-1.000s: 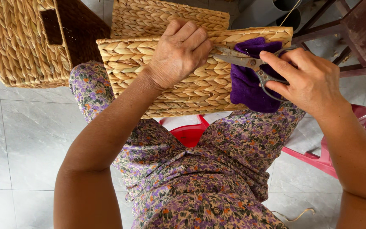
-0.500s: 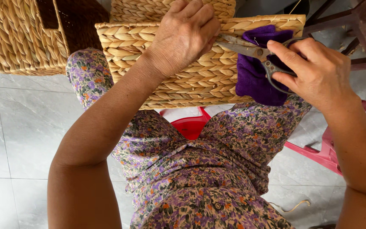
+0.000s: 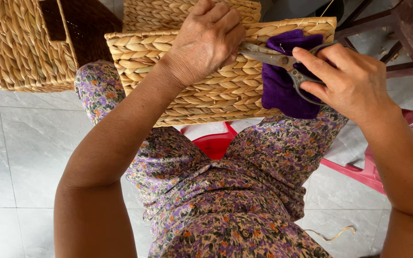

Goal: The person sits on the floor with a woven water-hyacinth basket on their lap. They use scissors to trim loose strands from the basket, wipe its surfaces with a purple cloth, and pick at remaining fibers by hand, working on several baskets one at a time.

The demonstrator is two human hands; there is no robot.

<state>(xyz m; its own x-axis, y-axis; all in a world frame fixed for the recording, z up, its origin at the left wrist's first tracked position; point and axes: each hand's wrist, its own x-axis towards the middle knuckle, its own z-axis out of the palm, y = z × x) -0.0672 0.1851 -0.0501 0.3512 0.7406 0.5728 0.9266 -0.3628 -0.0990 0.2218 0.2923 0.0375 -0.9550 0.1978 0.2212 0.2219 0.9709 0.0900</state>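
woven straw basket [image 3: 206,91] lies on the lap, long side running left to right. the left hand [image 3: 206,40] presses on its wall, fingers curled. the right hand [image 3: 350,81] grips grey scissors [image 3: 276,57], blades nearly closed, tips pointing left, beside a purple cloth [image 3: 283,91].

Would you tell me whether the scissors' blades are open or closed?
Closed, or nearly so: the scissors show one narrow point against the woven basket, held in the right hand.

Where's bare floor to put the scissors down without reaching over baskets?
Bare tile lies left of the knee, below the open basket. A smaller patch sits between the dress and the red stool. Up top it's crowded: both hands, the lap basket, scissors and purple cloth.
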